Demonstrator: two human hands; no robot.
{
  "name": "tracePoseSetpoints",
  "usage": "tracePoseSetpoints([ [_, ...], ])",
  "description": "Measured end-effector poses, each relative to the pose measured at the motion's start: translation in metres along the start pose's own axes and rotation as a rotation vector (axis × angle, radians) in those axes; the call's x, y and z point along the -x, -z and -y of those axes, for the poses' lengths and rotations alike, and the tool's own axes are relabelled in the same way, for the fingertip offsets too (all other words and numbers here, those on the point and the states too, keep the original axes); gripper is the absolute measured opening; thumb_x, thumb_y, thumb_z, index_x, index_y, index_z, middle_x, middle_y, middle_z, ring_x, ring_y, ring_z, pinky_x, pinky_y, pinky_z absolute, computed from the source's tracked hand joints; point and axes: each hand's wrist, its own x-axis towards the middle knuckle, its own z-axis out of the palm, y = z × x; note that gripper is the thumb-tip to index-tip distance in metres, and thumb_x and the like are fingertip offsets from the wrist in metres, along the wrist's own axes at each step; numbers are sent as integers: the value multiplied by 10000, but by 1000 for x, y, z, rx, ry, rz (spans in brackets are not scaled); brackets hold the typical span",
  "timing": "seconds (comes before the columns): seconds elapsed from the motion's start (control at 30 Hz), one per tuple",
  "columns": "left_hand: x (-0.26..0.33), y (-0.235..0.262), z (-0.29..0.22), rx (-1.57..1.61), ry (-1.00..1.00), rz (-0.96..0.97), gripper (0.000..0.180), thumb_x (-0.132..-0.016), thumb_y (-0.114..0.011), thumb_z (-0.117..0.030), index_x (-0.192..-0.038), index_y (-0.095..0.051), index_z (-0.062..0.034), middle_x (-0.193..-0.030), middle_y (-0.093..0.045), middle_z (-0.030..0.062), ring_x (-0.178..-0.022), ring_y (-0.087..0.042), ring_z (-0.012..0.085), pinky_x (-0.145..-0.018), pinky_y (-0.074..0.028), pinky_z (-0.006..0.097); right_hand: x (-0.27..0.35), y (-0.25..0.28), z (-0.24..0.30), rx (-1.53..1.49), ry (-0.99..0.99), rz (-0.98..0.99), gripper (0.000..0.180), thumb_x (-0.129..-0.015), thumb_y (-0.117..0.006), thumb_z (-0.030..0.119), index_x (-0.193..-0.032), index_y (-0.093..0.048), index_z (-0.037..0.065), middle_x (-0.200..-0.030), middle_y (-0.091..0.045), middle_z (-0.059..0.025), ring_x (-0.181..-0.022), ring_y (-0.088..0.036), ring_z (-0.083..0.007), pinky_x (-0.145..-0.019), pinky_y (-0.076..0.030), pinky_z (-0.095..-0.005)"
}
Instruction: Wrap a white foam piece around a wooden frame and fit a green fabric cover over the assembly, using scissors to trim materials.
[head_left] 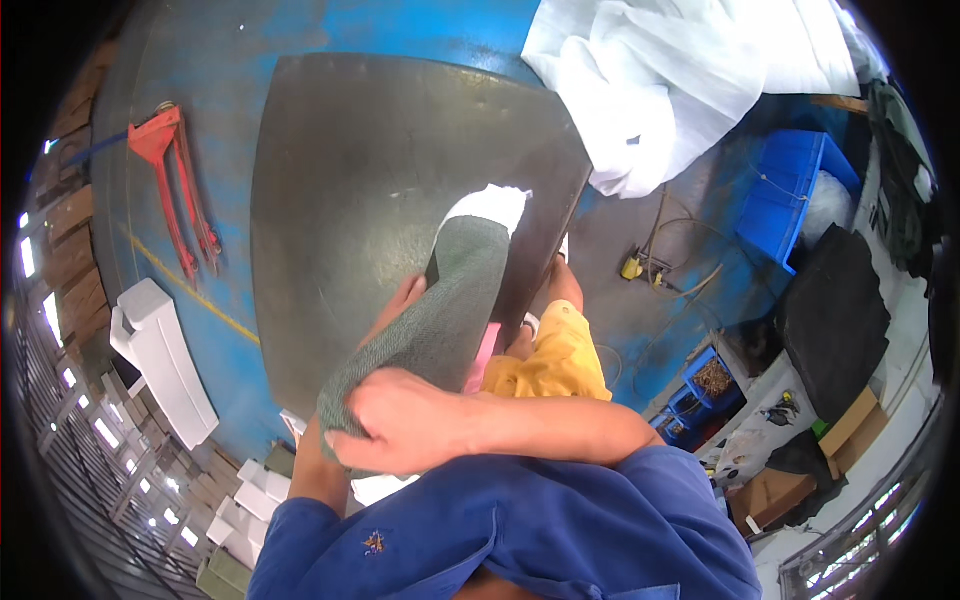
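Fingers of right hand (405,420) clamp grey-green cloth (440,310); left hand's (405,297) fingers hidden

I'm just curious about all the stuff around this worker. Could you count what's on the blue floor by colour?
Red: 1, pipe wrench
White: 2, white sheeting, white block
Blue: 2, big blue crate, small blue bin
Yellow: 1, small yellow tool
Total: 6
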Motion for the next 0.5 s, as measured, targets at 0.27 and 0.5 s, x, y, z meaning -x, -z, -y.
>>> tracePoseSetpoints([
  [0.27,-67,-22,-26,-490,-121,-283,535,-1000,-433,-467,-1293,-527,-30,-1345,-496,185,-1236,-463,254,-1071,-321,346,76,87,-87,-925,-334,85,422,-952,-485,334,-782,-623,-26,-708,-638,-90,-684,-639,-202,-596,-489,-363],
  [0.5,-58,-11,-27,-718,72,-269,704,-930,-448,-634,-1032,-661,28,-889,-668,154,-856,-615,241,-824,-462,361,89,82,-249,-441,-784,-1236,455,-994,-445,510,-951,-599,84,-797,-525,39,-714,-477,-103,-697,-424,-271],
])
